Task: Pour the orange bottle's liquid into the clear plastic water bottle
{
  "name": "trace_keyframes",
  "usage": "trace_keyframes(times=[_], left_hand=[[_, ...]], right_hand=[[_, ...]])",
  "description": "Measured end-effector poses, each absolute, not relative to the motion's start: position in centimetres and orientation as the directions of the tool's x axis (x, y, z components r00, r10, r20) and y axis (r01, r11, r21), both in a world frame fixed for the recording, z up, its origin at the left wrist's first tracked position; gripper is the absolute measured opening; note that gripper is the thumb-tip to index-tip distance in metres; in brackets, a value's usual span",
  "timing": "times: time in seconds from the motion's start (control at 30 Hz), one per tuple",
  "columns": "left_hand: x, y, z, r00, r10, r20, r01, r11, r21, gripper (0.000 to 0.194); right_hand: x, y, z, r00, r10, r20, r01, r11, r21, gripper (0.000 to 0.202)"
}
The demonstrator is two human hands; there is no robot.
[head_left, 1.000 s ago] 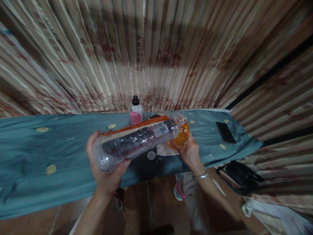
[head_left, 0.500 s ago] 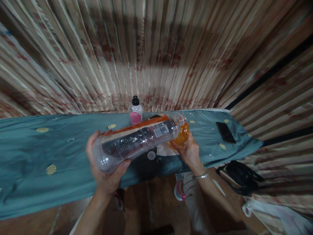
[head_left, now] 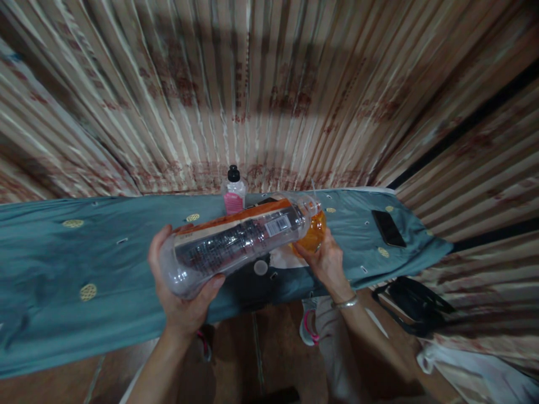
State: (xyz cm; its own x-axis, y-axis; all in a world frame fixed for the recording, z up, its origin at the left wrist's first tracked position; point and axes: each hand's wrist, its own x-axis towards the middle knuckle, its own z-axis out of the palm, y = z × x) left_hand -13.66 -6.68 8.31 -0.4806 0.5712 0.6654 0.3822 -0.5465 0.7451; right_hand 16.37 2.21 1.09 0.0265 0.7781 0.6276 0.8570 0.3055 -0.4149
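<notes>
A large clear bottle (head_left: 236,238) with an orange and dark label lies tilted, its base at the left and its neck at the right. My left hand (head_left: 185,292) is wrapped round its base. My right hand (head_left: 328,258) holds a smaller container of orange liquid (head_left: 315,233), right under the neck of the large bottle. The large bottle hides part of that container. A small round translucent cap (head_left: 260,267) lies below the large bottle, beside a white paper (head_left: 286,258) on the cloth.
A pink-labelled bottle with a black cap (head_left: 234,193) stands at the back of the teal cloth-covered table (head_left: 50,252). A black phone (head_left: 388,228) lies at the right. Striped curtains (head_left: 269,84) hang behind. A black bag (head_left: 416,303) is at the lower right.
</notes>
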Motion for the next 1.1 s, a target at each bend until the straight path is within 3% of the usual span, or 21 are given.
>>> trace_keyframes(times=[1.1], left_hand=[[-13.6,-6.58,8.5,-0.462,0.564,0.685,0.392,-0.563,0.728,0.097]], right_hand=[[16.34,2.19,1.29,0.015,0.774,0.633,0.859,0.314,-0.405,0.087]])
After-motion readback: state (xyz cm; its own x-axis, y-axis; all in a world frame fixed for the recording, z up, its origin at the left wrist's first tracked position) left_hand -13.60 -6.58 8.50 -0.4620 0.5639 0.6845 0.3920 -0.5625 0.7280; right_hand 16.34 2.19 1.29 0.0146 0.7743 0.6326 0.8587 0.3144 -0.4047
